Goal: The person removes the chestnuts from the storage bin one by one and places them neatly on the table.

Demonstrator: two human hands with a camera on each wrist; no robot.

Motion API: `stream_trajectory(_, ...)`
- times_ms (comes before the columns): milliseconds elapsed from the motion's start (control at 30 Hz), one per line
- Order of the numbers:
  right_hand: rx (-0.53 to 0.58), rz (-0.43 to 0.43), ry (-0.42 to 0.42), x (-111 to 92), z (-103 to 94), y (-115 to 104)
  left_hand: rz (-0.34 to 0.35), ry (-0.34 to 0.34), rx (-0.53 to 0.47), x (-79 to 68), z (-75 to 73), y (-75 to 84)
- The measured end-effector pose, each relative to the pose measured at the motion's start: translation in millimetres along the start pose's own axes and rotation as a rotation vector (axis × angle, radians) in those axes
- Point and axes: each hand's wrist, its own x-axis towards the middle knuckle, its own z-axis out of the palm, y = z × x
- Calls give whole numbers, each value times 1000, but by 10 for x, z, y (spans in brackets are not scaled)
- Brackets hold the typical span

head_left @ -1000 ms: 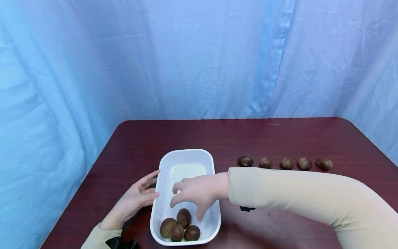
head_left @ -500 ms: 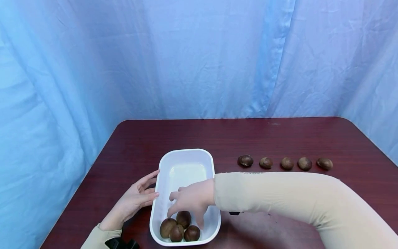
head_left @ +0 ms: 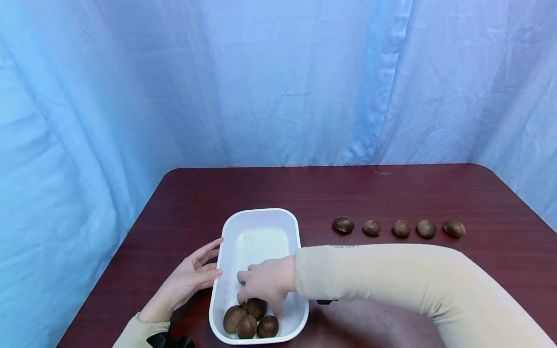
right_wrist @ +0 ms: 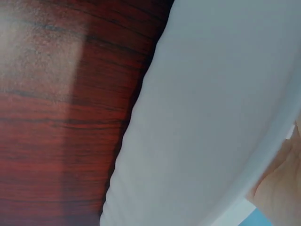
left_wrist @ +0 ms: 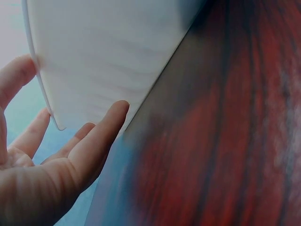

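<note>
In the head view, a white plastic tray (head_left: 256,241) stands on the table with several brown chestnuts (head_left: 246,326) grouped at its near end. My left hand (head_left: 187,280) is beside the tray's left wall, fingers extended, fingertips right at the rim. The left wrist view shows those fingers (left_wrist: 101,141) along the outer wall. My right hand (head_left: 267,282) is inside the tray, bent fingers and thumb spread on either side of the rearmost chestnut (head_left: 256,308), partly covering it. In the right wrist view the tray wall (right_wrist: 197,103) hides most of that hand.
On the dark red wooden table (head_left: 209,193), several more chestnuts (head_left: 401,228) lie in a row right of the tray, beyond the right sleeve (head_left: 383,270). Light blue curtains (head_left: 278,87) hang behind and on both sides of the table.
My right hand has moved down and slightly left in the tray to the rearmost chestnut, with thumb and fingers drawing closer together. The left hand, tray and chestnut row look unchanged.
</note>
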Motion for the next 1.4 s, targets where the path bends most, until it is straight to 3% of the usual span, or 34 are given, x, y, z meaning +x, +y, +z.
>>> stream_trajectory(233, 52, -81, 42, 43, 25, 29, 8, -1, -4, 1, -3, -11)
stream_trajectory(467, 117, -92, 76, -19, 40, 96, 11, -2, -9, 6, 1, -3)
stream_trajectory(1000, 392, -37, 445, -590, -118, 445, 8, 6, -11, 8, -2, 13)
stream_trajectory(1233, 416, -19, 556, -795, -5, 526, 5, 10, -7, 8, -5, 4)
stream_trajectory(1400, 495, 7, 603, -945, 130, 571, 1, 15, -2, 12, -4, -1)
